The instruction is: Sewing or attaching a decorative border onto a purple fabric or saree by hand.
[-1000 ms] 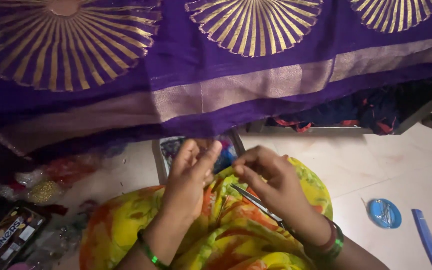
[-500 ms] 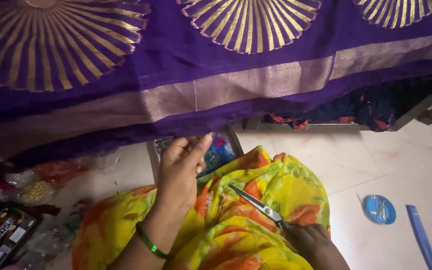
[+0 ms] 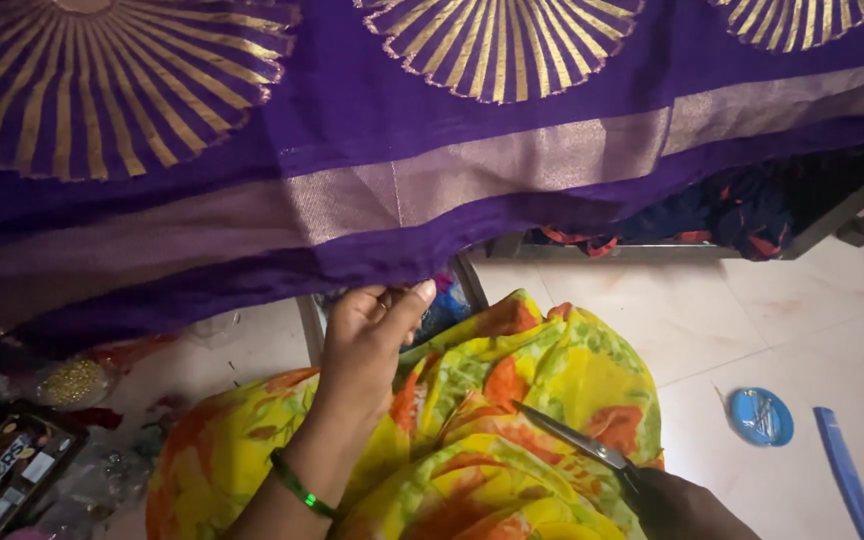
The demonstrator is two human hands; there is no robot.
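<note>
Fingers (image 3: 384,305) of the left hand (image 3: 367,345) are curled up against the lower hem of the purple cloth (image 3: 392,130), the thumb raised to its edge; whether the hem is actually pinched cannot be told. A green bangle (image 3: 299,487) is worn on that wrist.

Below and to the right of the hem, the scissors (image 3: 572,443) are held by the right hand (image 3: 687,505), whose fingers are closed around the handles and mostly cut off by the picture's edge. The blades appear shut, and their long axis runs from lower right to upper left, with the tip aimed toward the hem and the left hand. The left hand is much the nearer to the hem. Between hem and scissors a yellow flowered fabric (image 3: 472,400) is spread.
</note>
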